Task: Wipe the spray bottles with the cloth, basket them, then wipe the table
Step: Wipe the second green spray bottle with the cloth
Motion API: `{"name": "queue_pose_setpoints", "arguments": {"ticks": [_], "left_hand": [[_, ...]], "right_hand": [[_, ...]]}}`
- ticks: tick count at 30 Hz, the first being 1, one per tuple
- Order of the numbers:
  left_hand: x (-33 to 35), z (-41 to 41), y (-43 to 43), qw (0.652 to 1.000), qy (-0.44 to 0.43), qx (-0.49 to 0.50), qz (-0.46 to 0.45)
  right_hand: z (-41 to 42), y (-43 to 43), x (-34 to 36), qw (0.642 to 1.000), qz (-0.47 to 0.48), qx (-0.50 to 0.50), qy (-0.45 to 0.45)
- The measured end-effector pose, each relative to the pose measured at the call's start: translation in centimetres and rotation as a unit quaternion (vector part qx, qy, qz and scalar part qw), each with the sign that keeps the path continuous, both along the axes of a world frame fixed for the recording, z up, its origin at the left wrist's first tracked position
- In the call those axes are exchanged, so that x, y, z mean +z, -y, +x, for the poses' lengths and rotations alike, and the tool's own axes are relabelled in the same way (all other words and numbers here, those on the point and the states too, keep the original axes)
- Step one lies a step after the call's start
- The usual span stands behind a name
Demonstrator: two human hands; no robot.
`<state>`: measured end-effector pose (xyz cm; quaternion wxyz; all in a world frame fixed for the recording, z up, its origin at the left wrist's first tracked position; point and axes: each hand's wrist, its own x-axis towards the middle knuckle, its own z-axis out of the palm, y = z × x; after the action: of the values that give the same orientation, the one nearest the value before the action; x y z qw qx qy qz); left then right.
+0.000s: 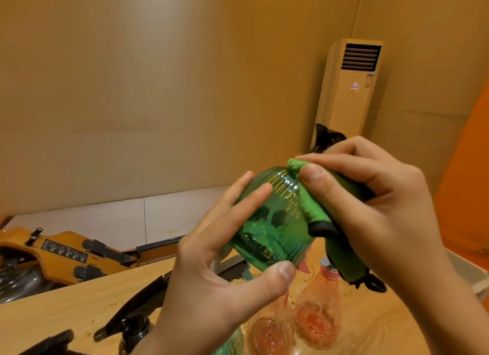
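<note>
1. Nearest, at 6 o'clock, the table [66,307] holds two pink bottles [317,312], not yet basketed. A black sprayer head [129,320] sits at 7 o'clock.
2. At centre, above the table, the left hand [211,270] clamps the base of a green bottle [272,222], thumb beneath and fingers on top. The bottle is held sideways in the air.
3. Just at 3 o'clock of it, the right hand [375,195] grips a green cloth [315,209] wrapped round the bottle's upper body. Both hands meet on the bottle.
4. The step looks like wiping this bottle. Next, the left hand would likely need to turn it so the cloth reaches the base.
5. At 4 o'clock, a pale rim is probably the basket [468,270], its likely next stop.
6. Farthest, at 1 o'clock, stands an air conditioner [349,95].
</note>
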<state>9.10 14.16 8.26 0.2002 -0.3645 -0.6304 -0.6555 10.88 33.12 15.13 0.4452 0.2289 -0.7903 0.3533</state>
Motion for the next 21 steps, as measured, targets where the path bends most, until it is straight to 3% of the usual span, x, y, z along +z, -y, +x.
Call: {"name": "queue_pose_setpoints", "arguments": {"ticks": [5, 13, 18, 21], "left_hand": [[0.1, 0.0, 0.1, 1.0, 0.013, 0.002, 0.017], [-0.4, 0.2, -0.5, 0.999, 0.014, 0.037, 0.019], [-0.3, 0.2, -0.6, 0.999, 0.018, 0.007, 0.037], [-0.2, 0.2, -0.6, 0.995, 0.064, -0.04, 0.068]], "right_hand": [[0.4, 0.7, -0.6, 0.998, 0.061, 0.005, -0.021], [-0.1, 1.4, -2.1, 0.995, -0.093, 0.028, -0.012], [-0.6, 1.1, -2.5, 0.992, -0.103, 0.063, -0.027], [-0.8, 0.6, -2.5, 0.99, -0.108, 0.086, -0.042]]}}
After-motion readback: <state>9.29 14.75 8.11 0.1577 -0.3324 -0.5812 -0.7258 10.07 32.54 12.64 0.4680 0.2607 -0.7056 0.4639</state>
